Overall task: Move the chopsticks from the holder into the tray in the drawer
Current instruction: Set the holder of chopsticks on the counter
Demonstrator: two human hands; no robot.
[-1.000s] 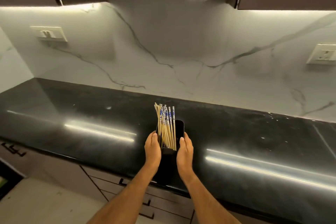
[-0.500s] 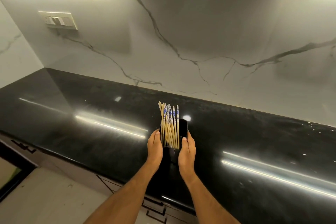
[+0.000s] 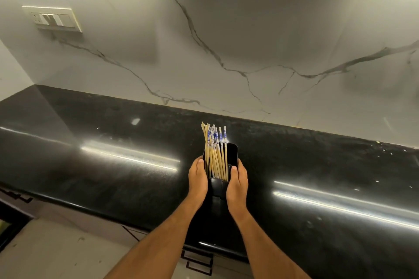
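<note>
Black and glossy, the surface runs across the middle of the frame under a white veined marble wall, and just right of centre, toward the lower half, stands a dark holder with a bundle of pale chopsticks leaning in it, their blue-and-white patterned tops fanned toward the upper left. The left hand presses flat against the holder's left side and the right hand against its right, palms facing each other, thumbs up near the rim. The fingers of both hands are together and laid along the holder's walls, clamping it between them rather than curling round any chopstick. Such a two-sided hold seems meant to steady or carry the whole container so the loose sticks do not spill, since the holder is tall and narrow and the bundle leans to one side. No stick has left the holder. Drawer fronts with dark handles show at the bottom of the frame below the surface edge; they look closed, and no tray is visible, so the transfer itself appears not yet begun. A switch plate sits on the wall at upper left.
</note>
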